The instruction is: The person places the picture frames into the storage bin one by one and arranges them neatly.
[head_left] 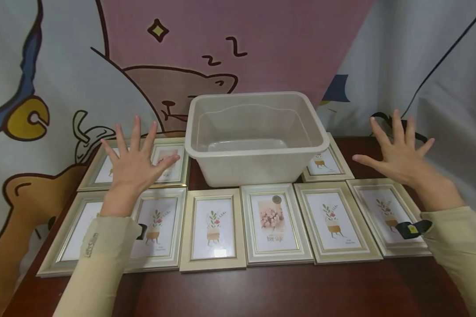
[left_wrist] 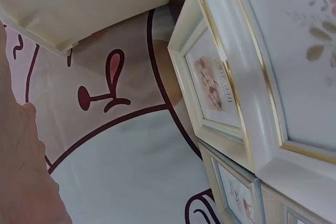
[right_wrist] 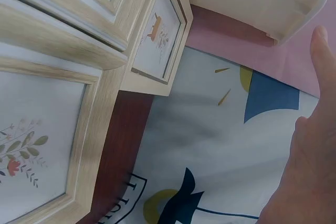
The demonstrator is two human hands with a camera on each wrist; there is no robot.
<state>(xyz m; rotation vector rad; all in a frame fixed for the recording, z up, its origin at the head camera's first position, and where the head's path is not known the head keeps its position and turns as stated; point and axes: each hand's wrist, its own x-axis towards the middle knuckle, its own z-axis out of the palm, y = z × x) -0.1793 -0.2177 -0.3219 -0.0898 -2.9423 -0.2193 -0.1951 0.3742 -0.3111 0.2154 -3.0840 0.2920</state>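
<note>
My left hand (head_left: 132, 169) hovers over the picture frames on the left, fingers spread wide and nothing in it. On the right, my right hand (head_left: 404, 158) is held up the same way, above the table's back right part. Between them stands a cream plastic bin (head_left: 258, 169), its inside bare. Picture frames lie face up in a front row, among them a beige one (head_left: 186, 264), a silver-white one with pink flowers (head_left: 271, 211) and a wood-toned one (head_left: 335, 220). The left wrist view shows a white frame (left_wrist: 262, 145) close by; the right wrist view shows a wood-grain frame (right_wrist: 107, 124).
Behind the bin, two frames lie at back left, one with a gold edge (head_left: 182, 176), and another frame (head_left: 343, 165) at back right. A cartoon-printed cloth (head_left: 285, 48) hangs behind the dark red table (head_left: 262, 290). A black strap (head_left: 381, 116) is near the right hand.
</note>
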